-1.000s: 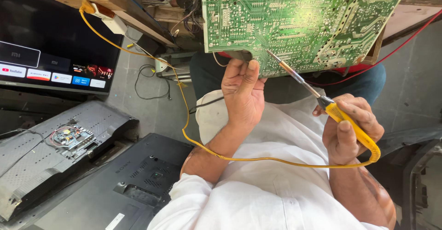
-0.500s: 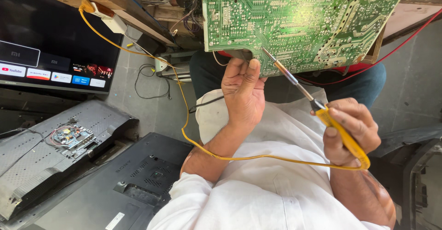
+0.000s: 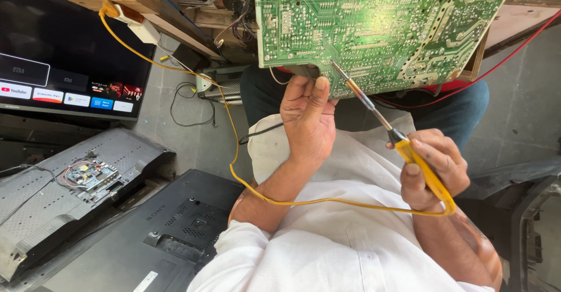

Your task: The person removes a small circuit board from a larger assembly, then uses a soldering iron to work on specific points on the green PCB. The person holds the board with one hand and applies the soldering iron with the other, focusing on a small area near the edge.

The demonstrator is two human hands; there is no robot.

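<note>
With your left hand (image 3: 307, 122) gripping the board (image 3: 380, 29) and right hand (image 3: 435, 169) clenching the iron (image 3: 403, 152), a slip toward 9 o'clock risks burning your thumb (image 3: 318, 93).

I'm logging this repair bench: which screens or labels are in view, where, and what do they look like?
Television screen: upper left, lit, dark picture with a row of small coloured tiles along its lower part.
White label: small pale rectangle on the black television back lying at bottom left.
No packages or signs show; the green circuit board bears only tiny white markings.
</note>
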